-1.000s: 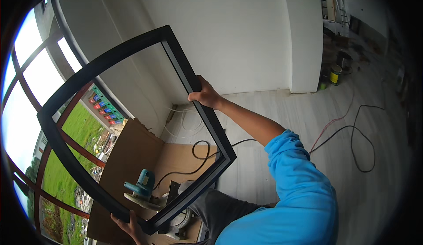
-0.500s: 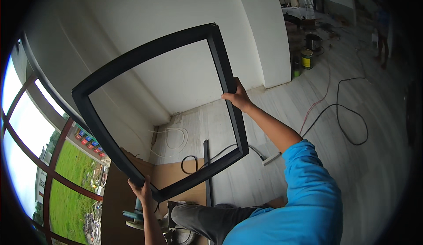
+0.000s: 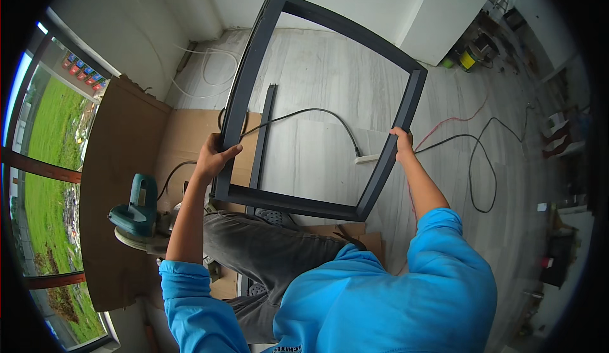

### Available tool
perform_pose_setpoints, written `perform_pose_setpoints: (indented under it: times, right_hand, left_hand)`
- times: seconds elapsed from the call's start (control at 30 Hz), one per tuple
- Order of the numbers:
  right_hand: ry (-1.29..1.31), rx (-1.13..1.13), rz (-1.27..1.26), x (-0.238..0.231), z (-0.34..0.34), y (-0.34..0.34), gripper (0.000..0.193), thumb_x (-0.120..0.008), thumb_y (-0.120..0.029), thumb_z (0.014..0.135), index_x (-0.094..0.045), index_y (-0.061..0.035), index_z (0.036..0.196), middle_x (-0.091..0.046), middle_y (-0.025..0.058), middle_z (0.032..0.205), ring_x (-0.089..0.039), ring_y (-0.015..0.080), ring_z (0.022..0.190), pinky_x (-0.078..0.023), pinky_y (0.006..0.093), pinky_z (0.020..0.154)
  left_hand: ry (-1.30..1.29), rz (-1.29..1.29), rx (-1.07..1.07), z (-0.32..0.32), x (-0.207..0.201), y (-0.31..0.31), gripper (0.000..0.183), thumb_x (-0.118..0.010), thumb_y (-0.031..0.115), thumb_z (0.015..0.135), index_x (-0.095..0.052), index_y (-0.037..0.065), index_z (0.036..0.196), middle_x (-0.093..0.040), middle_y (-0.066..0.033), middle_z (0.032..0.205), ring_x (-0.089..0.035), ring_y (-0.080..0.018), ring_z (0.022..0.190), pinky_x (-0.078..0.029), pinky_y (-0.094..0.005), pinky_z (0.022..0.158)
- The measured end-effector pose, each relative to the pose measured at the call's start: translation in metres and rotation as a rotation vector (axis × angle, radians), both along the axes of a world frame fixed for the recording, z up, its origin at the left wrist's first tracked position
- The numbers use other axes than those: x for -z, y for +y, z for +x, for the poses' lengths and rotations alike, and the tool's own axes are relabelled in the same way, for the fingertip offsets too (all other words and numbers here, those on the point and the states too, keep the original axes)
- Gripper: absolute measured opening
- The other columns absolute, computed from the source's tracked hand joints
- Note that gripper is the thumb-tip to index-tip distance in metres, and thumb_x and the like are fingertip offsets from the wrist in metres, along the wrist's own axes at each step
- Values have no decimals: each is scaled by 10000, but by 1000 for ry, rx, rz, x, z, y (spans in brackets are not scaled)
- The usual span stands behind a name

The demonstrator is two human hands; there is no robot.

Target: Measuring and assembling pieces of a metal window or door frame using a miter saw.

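A dark grey, four-sided window frame (image 3: 255, 67) is held up off the floor in front of me, tilted, with nothing filling its opening. My left hand (image 3: 213, 156) is closed round its left side near the lower corner, thumb lying on the near face. Lower on the right side, my right hand (image 3: 402, 142) is wrapped round the bar with fingers on the inner edge. Through the opening shows a loose dark bar (image 3: 262, 140) on the floor. Left of my left forearm stands a green-handled power saw (image 3: 141, 204).
Flat brown cardboard (image 3: 185, 128) covers part of the floor, with a tall brown board (image 3: 120, 194) beside the window. A black cable (image 3: 317, 110) runs to a white power strip (image 3: 366, 159). More cable (image 3: 471, 169) loops at right. A yellow-labelled can (image 3: 467, 60) stands by the wall end.
The frame has turned clockwise and shifted right, its far edge now sloping down to the right. My left hand has risen along its side; my view has tipped lower, bringing the saw into sight.
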State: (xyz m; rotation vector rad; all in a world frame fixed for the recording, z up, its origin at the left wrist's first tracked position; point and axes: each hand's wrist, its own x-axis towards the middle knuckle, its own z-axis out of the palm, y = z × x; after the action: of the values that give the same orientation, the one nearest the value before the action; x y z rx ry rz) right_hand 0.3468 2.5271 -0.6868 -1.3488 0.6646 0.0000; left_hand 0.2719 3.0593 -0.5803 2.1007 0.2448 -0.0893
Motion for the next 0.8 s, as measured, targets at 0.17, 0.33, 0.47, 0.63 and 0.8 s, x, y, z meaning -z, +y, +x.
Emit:
perform_pose_setpoints:
  times: [0.17,0.33,0.47,0.63,0.8]
  right_hand:
    - [105,-4,-93,44,-12,-9,222,-651,-143,664,-572,-58,854,-572,77,803,-584,246,707,-524,422,634]
    - [312,-71,-60,73,-44,-22,299,-643,-153,657,-573,-34,922,-591,122,870,-605,287,766,-543,459,684]
    - [365,-30,-51,93,-68,-48,354,-648,-153,660,-560,-23,978,-588,145,940,-605,310,841,-538,486,737]
    - [412,114,-88,123,-100,-103,410,-660,-158,651,-558,-9,1019,-578,156,996,-586,334,903,-510,532,817]
    - [445,140,-77,137,-129,-123,506,-684,-166,630,-566,31,1081,-575,187,1100,-575,344,994,-500,495,864]
  left_hand:
    - [243,-115,96,7,45,7,713,-801,359,738,-548,-105,1216,-651,-196,1077,-628,-246,991,-488,-342,879]
    - [423,-236,94,-5,82,3,825,-783,367,745,-459,-109,1336,-575,-242,1256,-574,-291,1146,-438,-361,970]
    - [367,101,224,-12,88,3,879,-783,463,726,-464,-73,1345,-567,-272,1282,-565,-363,1191,-461,-414,982]
    - [411,248,228,-39,45,16,801,-767,448,761,-491,-55,1321,-599,-258,1228,-610,-353,1124,-497,-417,934]
    - [353,33,74,-121,23,64,618,-701,380,861,-525,-44,1276,-627,-191,1170,-604,-255,1102,-477,-351,934]
